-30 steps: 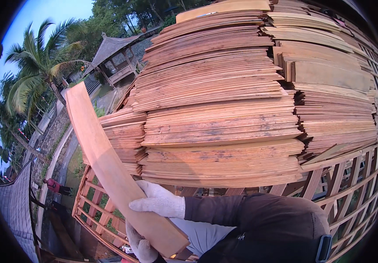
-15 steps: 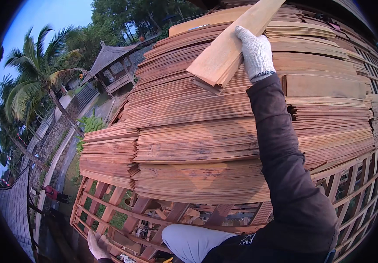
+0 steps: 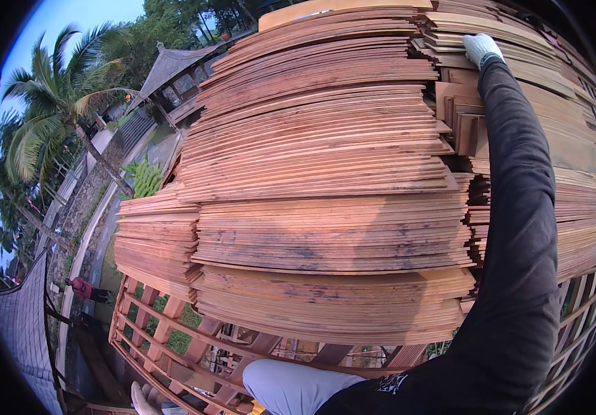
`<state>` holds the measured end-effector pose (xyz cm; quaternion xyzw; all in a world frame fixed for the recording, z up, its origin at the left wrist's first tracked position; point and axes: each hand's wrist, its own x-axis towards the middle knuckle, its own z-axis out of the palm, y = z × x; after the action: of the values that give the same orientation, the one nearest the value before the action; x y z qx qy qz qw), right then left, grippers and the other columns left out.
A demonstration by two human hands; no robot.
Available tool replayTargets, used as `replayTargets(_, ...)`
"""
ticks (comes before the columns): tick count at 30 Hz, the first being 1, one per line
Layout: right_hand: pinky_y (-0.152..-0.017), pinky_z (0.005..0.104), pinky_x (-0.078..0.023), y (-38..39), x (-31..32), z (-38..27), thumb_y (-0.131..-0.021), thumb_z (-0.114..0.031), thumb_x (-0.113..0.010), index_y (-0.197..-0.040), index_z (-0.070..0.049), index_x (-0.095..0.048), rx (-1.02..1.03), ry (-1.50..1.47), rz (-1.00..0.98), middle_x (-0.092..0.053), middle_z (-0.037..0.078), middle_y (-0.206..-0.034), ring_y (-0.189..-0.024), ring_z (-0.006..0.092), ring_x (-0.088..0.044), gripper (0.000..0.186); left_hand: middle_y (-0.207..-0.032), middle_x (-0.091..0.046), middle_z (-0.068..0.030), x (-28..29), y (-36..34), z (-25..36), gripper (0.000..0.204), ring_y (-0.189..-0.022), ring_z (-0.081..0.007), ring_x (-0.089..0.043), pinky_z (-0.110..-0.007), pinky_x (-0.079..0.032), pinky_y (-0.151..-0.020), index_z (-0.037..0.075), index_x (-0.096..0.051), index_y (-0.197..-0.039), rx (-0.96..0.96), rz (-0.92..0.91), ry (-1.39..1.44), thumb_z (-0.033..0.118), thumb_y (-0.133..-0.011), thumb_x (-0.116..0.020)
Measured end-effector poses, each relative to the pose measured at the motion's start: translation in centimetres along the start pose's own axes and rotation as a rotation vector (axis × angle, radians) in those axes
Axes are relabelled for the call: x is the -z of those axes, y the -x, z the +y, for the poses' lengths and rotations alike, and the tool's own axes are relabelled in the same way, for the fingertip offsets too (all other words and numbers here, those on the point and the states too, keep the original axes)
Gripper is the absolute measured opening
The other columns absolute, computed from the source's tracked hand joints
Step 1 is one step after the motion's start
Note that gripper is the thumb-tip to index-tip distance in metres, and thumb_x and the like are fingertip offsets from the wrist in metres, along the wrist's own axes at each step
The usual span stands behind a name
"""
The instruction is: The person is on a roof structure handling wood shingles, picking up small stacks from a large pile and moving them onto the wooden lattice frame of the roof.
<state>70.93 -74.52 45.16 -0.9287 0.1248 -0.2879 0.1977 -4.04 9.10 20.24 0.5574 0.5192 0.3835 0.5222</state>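
Note:
Thin reddish-brown wooden shingles (image 3: 312, 145) lie stacked in long overlapping bundles across the middle of the head view. My right hand (image 3: 482, 50), in a white knitted glove, is stretched far out to a paler bundle of shingles (image 3: 512, 31) at the upper right. It touches the top of that bundle; its fingertips are partly hidden, so its grip is unclear. A few short, upright board ends (image 3: 467, 121) show in a gap left of my right forearm. My left hand (image 3: 144, 400), also gloved, is low at the left edge beside the roof battens (image 3: 166, 353), fingers stretched.
A sloping wooden roof frame with open gaps lies under the stacks, and my knee (image 3: 298, 387) is over it. Ground shows below at the left, with a person in red (image 3: 87, 289), a palm (image 3: 69, 104) and a small pavilion (image 3: 173, 76).
My right hand has moved right and farther off; the pale boards it held are no longer seen in it. The view has shifted, and my left hand sits lower and farther left.

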Motion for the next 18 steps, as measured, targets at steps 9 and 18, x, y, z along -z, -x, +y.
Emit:
replayTargets(9,-0.111,0.0430,-0.043,5.4,-1.9,-3.9,-0.091,-0.040,-0.058,-0.138,-0.010,-0.061,0.190,0.191,0.088,-0.061,0.023,-0.137,-0.130,0.0378,-0.057,0.056,-0.098,-0.067,-0.0024,1.3,-2.7,-4.5,0.046,-0.072,-0.0121,-0.065,-0.025,-0.052,-0.059,0.013,-0.054,-0.144,-0.115,-0.061,0.109,0.032,-0.102,-0.060)
replayTargets(18,-0.108,0.0487,-0.044,4.2,-4.8,-6.7,-0.095,-0.068,-0.046,-0.140,0.000,-0.057,0.194,0.347,0.005,-0.061,0.032,-0.134,-0.128,0.0449,-0.057,0.082,-0.109,-0.069,-0.0109,-1.4,-0.4,-9.8,0.043,-0.086,-0.0199,-0.071,-0.031,-0.059,-0.069,0.008,-0.057,-0.138,-0.103,-0.024,0.524,0.028,-0.101,-0.063)
